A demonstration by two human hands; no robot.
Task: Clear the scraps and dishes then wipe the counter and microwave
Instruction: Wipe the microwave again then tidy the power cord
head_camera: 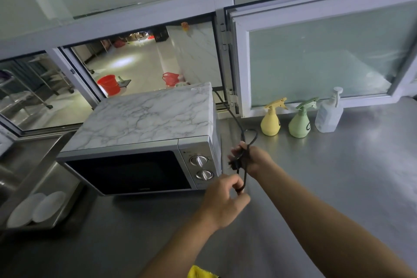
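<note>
Spray bottles (284, 119) beside cord (237, 122), perhaps plugged.

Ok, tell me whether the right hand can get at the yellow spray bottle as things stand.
Probably not yet: the right hand grips the black cord. Otherwise the counter between it and the yellow spray bottle looks bare.

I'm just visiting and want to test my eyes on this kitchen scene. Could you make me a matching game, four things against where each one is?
Things:
1. black cord
2. white plates
3. yellow spray bottle
4. red bucket

Places:
A. on the floor beyond the open window
B. held in both hands, right of the microwave
C. on the counter by the window frame, left of the green bottle
D. in the steel tray at far left

Pairs: 1-B, 2-D, 3-C, 4-A
</note>
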